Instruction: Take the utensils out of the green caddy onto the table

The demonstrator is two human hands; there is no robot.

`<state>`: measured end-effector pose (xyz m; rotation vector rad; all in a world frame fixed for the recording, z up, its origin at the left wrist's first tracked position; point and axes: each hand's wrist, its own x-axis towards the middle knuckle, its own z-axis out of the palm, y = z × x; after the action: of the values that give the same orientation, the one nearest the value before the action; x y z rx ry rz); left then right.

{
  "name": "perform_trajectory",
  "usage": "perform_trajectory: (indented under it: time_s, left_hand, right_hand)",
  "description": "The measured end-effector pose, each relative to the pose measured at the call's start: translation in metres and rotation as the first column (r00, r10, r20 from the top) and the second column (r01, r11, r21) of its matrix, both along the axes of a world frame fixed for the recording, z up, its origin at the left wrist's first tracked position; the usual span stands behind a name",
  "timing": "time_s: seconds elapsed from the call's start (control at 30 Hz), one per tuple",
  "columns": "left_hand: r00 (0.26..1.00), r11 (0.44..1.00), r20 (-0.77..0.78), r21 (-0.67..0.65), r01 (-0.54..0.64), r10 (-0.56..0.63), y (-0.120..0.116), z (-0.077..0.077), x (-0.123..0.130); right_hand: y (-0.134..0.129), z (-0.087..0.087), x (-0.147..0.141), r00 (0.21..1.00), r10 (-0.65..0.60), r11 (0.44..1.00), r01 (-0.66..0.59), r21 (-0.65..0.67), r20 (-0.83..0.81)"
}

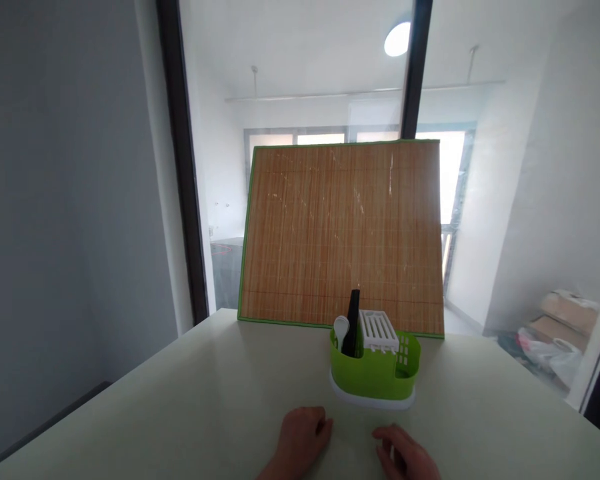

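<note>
My left hand (303, 437) rests on the pale table (180, 400) near its front edge, fingers curled loosely and holding nothing. My right hand (405, 453) lies beside it, fingers bent down onto the tabletop, also with nothing in it. Just beyond both hands stands a green plastic utensil holder (375, 377) on a white base. It holds a white spoon (341, 328), a black utensil (353, 320) standing upright, and a white slotted insert (379, 331). Neither hand touches the holder.
A bamboo mat (340, 233) with a green border leans upright against the glass wall behind the holder. A dark window frame post (183, 167) stands at the left. Boxes and bags (555, 330) lie on the floor beyond the glass at the right.
</note>
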<state>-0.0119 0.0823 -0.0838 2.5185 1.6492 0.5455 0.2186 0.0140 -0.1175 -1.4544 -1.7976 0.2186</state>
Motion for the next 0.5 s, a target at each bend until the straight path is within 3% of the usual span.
perform_trajectory:
  time_s: [0.13,0.23,0.37,0.5]
  left_hand:
    - [1.0,1.0,0.007,-0.015,0.019,-0.019,0.003,0.001,-0.001]
    - [1.0,0.999,0.019,-0.039,0.024,-0.024,0.004,0.001,-0.002]
    - [0.999,0.998,0.022,-0.054,0.024,-0.023,0.006,-0.001,-0.002]
    - [0.999,0.997,0.018,-0.069,0.045,-0.044,0.01,-0.004,-0.003]
  right_hand:
    - [0.001,0.037,0.027,0.97,-0.226,0.974,0.223,0.043,0.084]
    - [0.005,0.057,0.037,0.874,-0.406,0.914,0.389,0.116,0.267]
    - [0.019,0.066,0.035,0.742,-0.479,0.878,0.398,0.267,0.468]
    - [0.035,0.066,0.03,0.66,-0.434,0.901,0.324,0.289,0.614]
